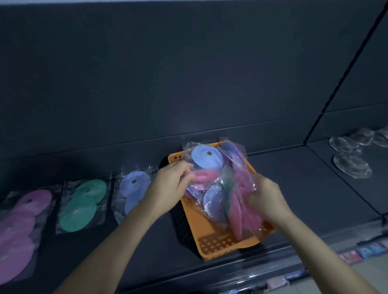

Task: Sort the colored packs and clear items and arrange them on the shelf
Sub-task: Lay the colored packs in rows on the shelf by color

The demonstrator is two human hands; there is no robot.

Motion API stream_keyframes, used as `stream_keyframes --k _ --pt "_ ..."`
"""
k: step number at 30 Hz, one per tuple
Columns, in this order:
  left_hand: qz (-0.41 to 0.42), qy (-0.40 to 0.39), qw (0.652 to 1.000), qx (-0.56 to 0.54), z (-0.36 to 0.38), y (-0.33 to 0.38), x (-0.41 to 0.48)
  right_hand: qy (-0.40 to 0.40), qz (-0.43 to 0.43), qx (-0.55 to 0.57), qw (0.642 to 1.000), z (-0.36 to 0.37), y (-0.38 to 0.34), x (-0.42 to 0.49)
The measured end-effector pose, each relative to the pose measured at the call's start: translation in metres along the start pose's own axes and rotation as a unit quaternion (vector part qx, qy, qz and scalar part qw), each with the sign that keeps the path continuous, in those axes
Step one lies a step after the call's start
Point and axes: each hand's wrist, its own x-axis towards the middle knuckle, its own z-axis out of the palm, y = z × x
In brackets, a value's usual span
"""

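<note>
An orange perforated basket (220, 244) stands on the dark shelf, filled with plastic-wrapped packs of blue, pink, purple and green discs. My left hand (169, 185) grips a pink pack (204, 177) at the basket's left side. Over the basket's right side, my right hand (266, 197) holds another pink pack (241, 212) by its wrapper. A blue pack (207, 157) lies on top at the back. On the shelf to the left lie a blue pack (133, 188), a green pack (83, 205) and a pile of pink packs (16, 230).
Several clear plastic items (353, 159) lie on the shelf section at the right, beyond a dark divider post (336, 81). The shelf's front edge (228, 277) runs below the basket, with small coloured goods on a lower level at the bottom right.
</note>
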Motion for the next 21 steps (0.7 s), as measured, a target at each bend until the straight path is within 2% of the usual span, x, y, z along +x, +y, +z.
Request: stream_keyframes --k 4,8,14,17,21 --pt "-0.075 0.072 0.993 -0.051 0.002 0.007 -0.008 0.055 0.039 0.166 0.984 -0.015 -0.008 0.004" --pt "-0.1 0.121 0.982 -0.107 0.004 0.019 -0.014 0.054 0.063 0.366 0.927 -0.016 -0.025 0.001" --pt "-0.111 0.152 0.96 -0.207 -0.005 0.019 -0.018 0.068 0.098 0.46 0.88 -0.002 -0.047 0.001" --pt "-0.073 0.12 0.958 -0.249 -0.011 0.019 -0.022 0.038 0.132 0.5 0.855 0.005 -0.056 0.002" --pt "-0.069 -0.015 0.953 -0.294 -0.016 0.013 -0.033 -0.003 0.176 0.582 0.794 0.013 -0.067 0.002"
